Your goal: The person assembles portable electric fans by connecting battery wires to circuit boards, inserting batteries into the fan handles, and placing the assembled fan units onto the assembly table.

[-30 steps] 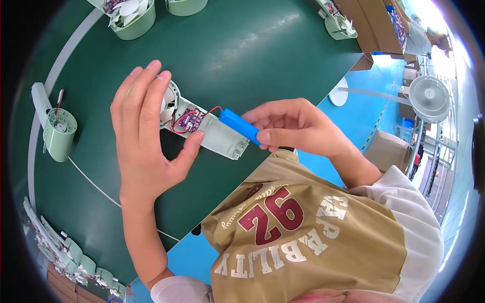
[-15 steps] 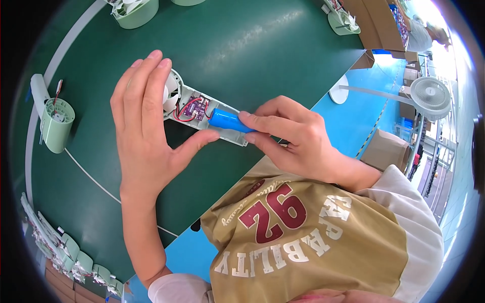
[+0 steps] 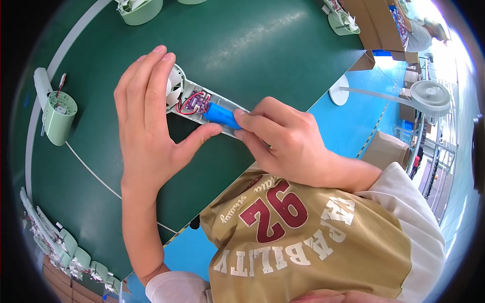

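A pale handheld-fan housing (image 3: 200,120) lies open on the green table, with white fan blades (image 3: 174,87) at its left end. Red and black wires run to a small purple circuit board (image 3: 195,102) inside it. My right hand (image 3: 283,136) pinches the right end of a blue cylindrical battery (image 3: 221,115), which sits in the handle part next to the board. My left hand (image 3: 151,116) rests over the fan end, fingers stretched out. Its thumb points right, at the housing's near edge beside the battery; the fingers partly cover the blades.
A light green fan part (image 3: 59,118) stands at left on the green table (image 3: 242,60). Several similar parts (image 3: 76,252) line the lower left, others the far edge. Cardboard boxes (image 3: 371,25) stand at far right, near a white standing fan (image 3: 429,97) and another person (image 3: 422,35).
My right hand has moved slightly left, bringing the battery closer to the circuit board and lower into the handle. My left hand stays over the fan end with little change.
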A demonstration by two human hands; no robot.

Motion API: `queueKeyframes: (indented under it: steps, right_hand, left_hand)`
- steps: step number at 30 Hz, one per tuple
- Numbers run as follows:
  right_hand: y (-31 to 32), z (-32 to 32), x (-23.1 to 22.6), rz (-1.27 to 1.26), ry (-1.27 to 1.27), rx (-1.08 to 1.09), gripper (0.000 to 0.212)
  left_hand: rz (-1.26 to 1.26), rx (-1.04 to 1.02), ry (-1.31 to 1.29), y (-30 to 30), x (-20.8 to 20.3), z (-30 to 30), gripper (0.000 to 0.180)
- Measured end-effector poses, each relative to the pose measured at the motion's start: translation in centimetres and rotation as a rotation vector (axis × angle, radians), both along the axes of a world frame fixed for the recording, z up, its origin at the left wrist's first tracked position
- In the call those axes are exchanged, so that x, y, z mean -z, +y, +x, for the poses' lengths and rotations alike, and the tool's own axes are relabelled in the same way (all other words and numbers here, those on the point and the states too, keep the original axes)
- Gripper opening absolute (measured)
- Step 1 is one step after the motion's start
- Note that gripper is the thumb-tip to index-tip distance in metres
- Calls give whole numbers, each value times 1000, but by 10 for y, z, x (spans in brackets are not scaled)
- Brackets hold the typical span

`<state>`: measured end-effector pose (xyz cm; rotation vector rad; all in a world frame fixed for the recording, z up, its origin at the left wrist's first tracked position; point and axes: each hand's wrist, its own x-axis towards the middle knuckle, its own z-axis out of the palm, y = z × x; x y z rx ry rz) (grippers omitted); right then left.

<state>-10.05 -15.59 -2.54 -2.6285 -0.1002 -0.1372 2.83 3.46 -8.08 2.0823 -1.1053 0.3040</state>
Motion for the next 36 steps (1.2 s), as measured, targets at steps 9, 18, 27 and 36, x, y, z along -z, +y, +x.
queueKeyframes:
  steps: [9, 18, 27, 36]
  right_hand:
    - [-5, 43, -21, 133, 21, -117, 34]
    - [7, 63, -2, 215, -4, -185, 13]
    - [14, 78, 2, 560, 279, -91, 7]
    - [13, 75, 4, 540, 280, -126, 7]
  left_hand:
    - [-110, -110, -229, 21, -9, -22, 51]
    - [-530, -503, 708, -13, -2, -57, 14]
    - [-712, -522, 1197, -11, -23, -66, 17]
    - [-590, -499, 1407, -10, -34, -54, 22]
